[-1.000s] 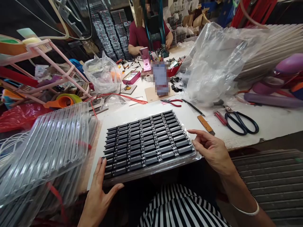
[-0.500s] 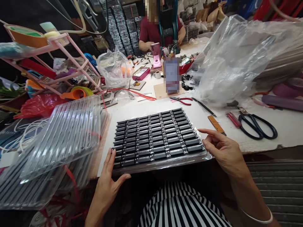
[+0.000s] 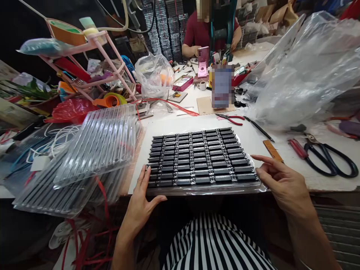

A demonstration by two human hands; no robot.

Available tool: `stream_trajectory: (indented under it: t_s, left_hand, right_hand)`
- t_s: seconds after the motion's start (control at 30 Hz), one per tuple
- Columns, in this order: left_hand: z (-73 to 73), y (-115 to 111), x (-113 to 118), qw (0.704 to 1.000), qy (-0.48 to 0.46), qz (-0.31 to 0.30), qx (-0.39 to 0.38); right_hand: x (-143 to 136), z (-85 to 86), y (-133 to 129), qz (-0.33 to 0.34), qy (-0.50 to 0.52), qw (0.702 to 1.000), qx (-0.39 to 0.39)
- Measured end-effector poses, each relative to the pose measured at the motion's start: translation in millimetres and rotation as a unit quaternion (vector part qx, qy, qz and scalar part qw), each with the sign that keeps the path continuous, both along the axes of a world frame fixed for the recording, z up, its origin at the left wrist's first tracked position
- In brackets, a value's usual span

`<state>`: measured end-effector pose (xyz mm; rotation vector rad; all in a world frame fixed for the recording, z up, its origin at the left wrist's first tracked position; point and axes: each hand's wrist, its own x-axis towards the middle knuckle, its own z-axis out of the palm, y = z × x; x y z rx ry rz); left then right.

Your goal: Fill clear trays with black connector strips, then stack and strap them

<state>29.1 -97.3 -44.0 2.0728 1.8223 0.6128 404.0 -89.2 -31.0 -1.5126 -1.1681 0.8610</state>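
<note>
The person wears a black-and-white striped garment [image 3: 215, 245]; both hands' fingers [image 3: 143, 176] are bare.

Both hands at the filled tray [image 3: 197, 190]! Left hand [image 3: 140, 210] on one edge, right hand [image 3: 284, 182] opposite, seemingly pinching the clear rim.

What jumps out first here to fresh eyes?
The tray of black parts at the table's near edge, left hand on its left side, right hand at its right. Then the big clear plastic bag at far right, and the ribbed clear trays stacked at left.
</note>
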Motion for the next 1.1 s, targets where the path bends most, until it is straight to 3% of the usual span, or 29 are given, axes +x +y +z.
stream_trajectory:
  t_s: [0.33, 0.47, 0.53, 0.6, 0.7, 0.8, 0.87, 0.97, 1.1]
  left_hand:
    - [5.6, -4.8, 3.0, 0.997, -0.070, 0.007, -0.035]
    - [3.3, -2.6, -6.1, 0.971, -0.232, 0.034, -0.034]
    - [4.6, 5.9, -11.2, 0.920, -0.377, 0.103, -0.013]
    - [10.5, 20.8, -14.5, 0.835, -0.525, 0.168, -0.005]
    - [26.1, 50.2, -14.4, 0.705, -0.684, 0.185, -0.016]
    - [39.7, 72.1, -9.5, 0.637, -0.744, 0.197, 0.046]
    - [43.2, 75.0, -7.0, 0.634, -0.744, 0.186, 0.098]
    - [41.5, 64.6, -10.1, 0.672, -0.722, 0.129, 0.103]
    - [37.6, 48.1, -23.4, 0.683, -0.703, 0.181, 0.079]
  right_hand:
    - [-2.2, -4.5, -3.1, -0.026, -0.019, 0.999, -0.028]
    - [1.3, -11.8, -4.6, -0.005, -0.086, 0.995, -0.040]
    - [3.9, -14.4, -5.6, 0.010, -0.120, 0.991, -0.050]
    - [6.1, -15.3, -6.4, 0.017, -0.126, 0.990, -0.059]
    - [8.4, -13.7, -7.5, -0.002, -0.124, 0.990, -0.071]
    - [11.0, -10.0, -9.8, -0.029, -0.131, 0.988, -0.074]
    - [12.8, -6.3, -12.3, -0.043, -0.123, 0.990, -0.060]
    - [13.6, 1.6, -13.4, -0.063, -0.090, 0.994, -0.030]
    - [7.9, 13.7, 0.4, -0.065, 0.010, 0.998, 0.021]
